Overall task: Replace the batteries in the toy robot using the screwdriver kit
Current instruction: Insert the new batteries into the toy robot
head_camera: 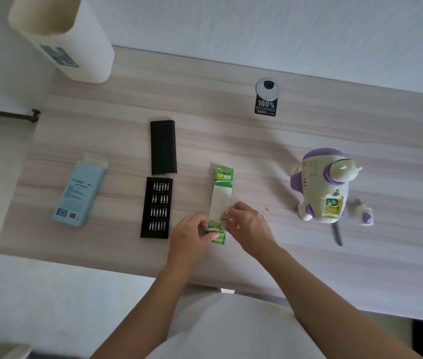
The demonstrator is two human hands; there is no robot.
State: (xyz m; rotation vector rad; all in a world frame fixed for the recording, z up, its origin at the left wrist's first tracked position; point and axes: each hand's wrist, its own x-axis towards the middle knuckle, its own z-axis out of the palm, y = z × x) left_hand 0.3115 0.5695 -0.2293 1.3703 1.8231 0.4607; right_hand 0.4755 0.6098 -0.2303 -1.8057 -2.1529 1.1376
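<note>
Hands: the left hand [192, 235] is curling its fingers around the lower end of the battery pack [221, 195], while the right hand [249, 226] is pinching the pack's upper green cells at the wrap.
Pack: it is lying on the desk [231, 141] near the front edge, with its green header card pointing away from the person.
Toy robot: the toy robot [321, 182] is lying to the right, well apart from the hands, with its open battery compartment [332, 207] facing up. Round green ends are showing inside, though whether these are spent cells is hard to tell.
Loose parts: the compartment cover [365, 216] is sitting just beside the toy, and the screwdriver [338, 235] is lying below it. A tiny dark speck [267, 209], possibly the screw, is resting between the hands and the toy.
Kit: the bit tray [156, 207] is sitting open, just left of the left hand.
Risk, cells: if the wrap is giving way all at once, freed cells are likely to be rolling off the near edge.
Risk, screw: a sweeping wrist or sliding card could be flicking that speck off the desk.
Risk, tray: a left elbow swinging out could be knocking the tray and scattering bits.
Risk, mix-up: fresh and spent cells are looking alike in colour, so confusing them is a real danger.
</note>
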